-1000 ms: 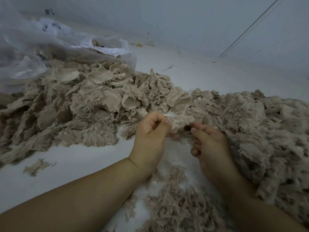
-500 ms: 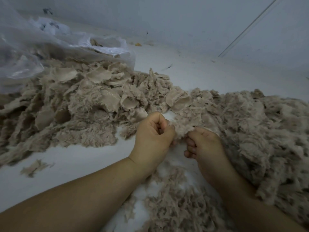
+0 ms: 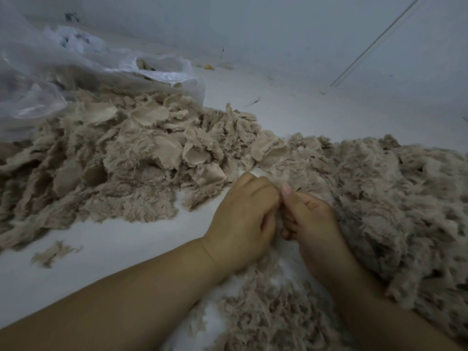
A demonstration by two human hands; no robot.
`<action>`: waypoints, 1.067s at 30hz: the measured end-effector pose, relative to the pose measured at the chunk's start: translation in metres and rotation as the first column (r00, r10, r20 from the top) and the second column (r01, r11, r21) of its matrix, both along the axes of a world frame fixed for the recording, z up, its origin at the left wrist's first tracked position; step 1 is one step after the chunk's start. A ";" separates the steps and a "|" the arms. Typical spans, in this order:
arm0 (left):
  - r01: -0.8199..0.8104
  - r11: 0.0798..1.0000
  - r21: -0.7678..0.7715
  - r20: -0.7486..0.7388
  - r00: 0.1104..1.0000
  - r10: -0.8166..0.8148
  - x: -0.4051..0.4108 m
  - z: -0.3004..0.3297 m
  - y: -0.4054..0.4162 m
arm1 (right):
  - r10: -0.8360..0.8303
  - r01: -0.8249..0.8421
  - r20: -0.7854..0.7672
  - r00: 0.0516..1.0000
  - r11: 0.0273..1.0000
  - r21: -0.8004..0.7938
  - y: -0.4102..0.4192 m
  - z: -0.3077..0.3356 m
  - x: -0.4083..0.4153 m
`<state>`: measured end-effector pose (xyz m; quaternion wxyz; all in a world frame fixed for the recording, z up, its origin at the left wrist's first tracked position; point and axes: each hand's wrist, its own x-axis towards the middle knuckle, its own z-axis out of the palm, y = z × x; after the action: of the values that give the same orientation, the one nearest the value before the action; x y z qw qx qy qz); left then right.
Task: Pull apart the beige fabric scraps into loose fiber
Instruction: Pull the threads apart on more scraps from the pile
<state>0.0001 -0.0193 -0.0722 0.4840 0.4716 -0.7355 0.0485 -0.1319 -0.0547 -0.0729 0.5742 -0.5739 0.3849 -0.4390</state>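
Hands meet knuckle to knuckle: left hand [image 3: 243, 219] and right hand [image 3: 312, 224] both curl, though what they pinch is hidden. Fabric scraps [image 3: 121, 153] pile beyond the left hand; loose fiber [image 3: 395, 198] spreads beside the right.

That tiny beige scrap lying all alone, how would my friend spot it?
Start at the big pile of scraps on the left. Look below its near edge, onto the bare white surface. The small frayed scrap lies there apart, touching no pile.
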 end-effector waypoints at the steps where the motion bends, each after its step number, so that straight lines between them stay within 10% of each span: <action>1: 0.028 1.000 -0.001 0.045 0.999 -0.028 -0.002 -0.001 0.001 | 0.018 -0.018 0.010 1.000 1.000 -0.013 0.001 0.001 0.000; 6: 0.150 0.983 0.105 -0.231 0.965 -0.123 -0.002 0.004 0.005 | -0.031 0.031 0.022 0.999 0.999 0.019 0.002 0.001 0.001; 11: 0.312 0.887 0.340 -0.748 0.661 0.055 0.001 0.004 0.005 | -0.034 0.035 -0.014 0.999 0.999 0.017 0.003 0.003 -0.001; 32: 0.501 0.756 0.421 -0.833 0.544 0.104 0.007 0.006 0.001 | -0.024 0.025 -0.029 0.999 0.999 0.045 -0.001 0.002 -0.001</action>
<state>0.0071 -0.0183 -0.0658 0.5858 0.4758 -0.4497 -0.4777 -0.1330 -0.0552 -0.0705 0.5763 -0.5621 0.4098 -0.4290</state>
